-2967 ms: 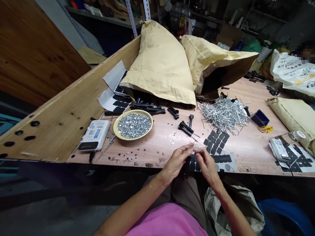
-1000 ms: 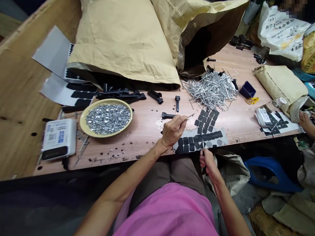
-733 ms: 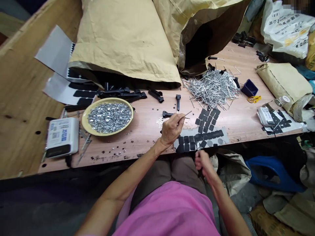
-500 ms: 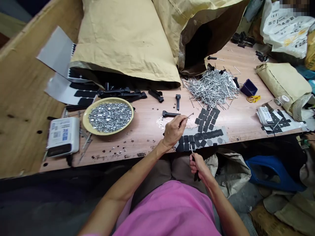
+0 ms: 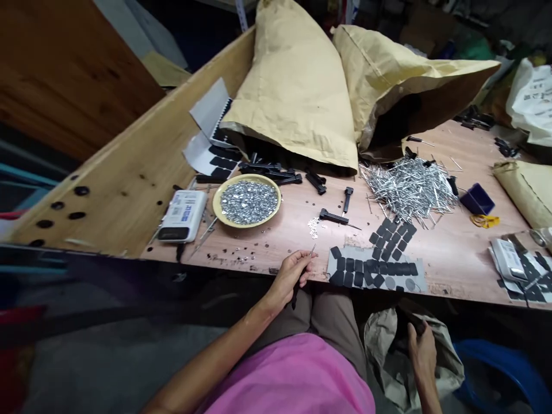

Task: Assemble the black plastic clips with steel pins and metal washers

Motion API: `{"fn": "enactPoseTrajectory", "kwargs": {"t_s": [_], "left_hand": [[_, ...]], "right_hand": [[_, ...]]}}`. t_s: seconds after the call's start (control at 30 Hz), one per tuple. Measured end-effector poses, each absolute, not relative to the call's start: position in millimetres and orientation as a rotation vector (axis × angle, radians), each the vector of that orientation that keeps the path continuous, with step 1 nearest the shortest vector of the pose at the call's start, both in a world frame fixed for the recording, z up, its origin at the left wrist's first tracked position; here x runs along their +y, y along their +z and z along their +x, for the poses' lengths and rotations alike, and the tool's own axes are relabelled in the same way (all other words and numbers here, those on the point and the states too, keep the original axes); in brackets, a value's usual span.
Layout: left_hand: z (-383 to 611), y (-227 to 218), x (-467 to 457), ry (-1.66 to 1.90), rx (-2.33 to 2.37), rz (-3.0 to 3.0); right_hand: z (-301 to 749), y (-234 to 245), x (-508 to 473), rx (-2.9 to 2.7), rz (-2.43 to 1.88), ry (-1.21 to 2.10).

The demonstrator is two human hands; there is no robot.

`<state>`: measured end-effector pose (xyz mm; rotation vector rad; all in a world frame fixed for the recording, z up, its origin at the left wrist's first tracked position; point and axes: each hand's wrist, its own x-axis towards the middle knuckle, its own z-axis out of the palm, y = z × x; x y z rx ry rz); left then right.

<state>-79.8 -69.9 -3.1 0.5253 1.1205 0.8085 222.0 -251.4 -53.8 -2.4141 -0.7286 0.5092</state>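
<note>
My left hand [image 5: 291, 277] is closed around a thin metal rod with a black handle [image 5: 294, 298], just over the table's front edge. The rod's tip points up and away from me. My right hand [image 5: 423, 353] is down at the mouth of a paper bag [image 5: 390, 371] below the table edge, its fingers curled near something dark; shadow hides what they hold. Beyond my left hand lie small silvery washers [image 5: 313, 227] and a black-handled metal rod [image 5: 334, 217]. A grey sheet with black pads [image 5: 351, 252] lies between my hands.
A yellow bowl of small metal pieces [image 5: 216, 214] stands left, beside a white box-shaped device [image 5: 183, 215]. At the back are large paper sacks [image 5: 302, 103]. A heap of metal pins [image 5: 409, 187] lies right, near a dark blue box [image 5: 477, 199]. A blue plastic item [image 5: 495, 356] is below.
My right hand has moved from the table's front edge down and right to the bag. My left hand has drawn back towards me, still holding a rod. The view has turned left.
</note>
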Motion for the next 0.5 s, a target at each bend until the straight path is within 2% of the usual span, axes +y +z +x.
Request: {"fn": "enactPoseTrajectory", "kwargs": {"t_s": [0.07, 0.27, 0.5], "left_hand": [[-85, -6, -69, 0.813, 1.149, 0.489], [-91, -3, -65, 0.763, 1.211, 0.508], [-96, 1, -60, 0.755, 1.18, 0.559]], "right_hand": [[194, -41, -218, -1.023, -2.313, 0.378], [85, -31, -82, -1.725, -1.686, 0.323], [56, -51, -4, -1.964, -1.941, 0.15]]}}
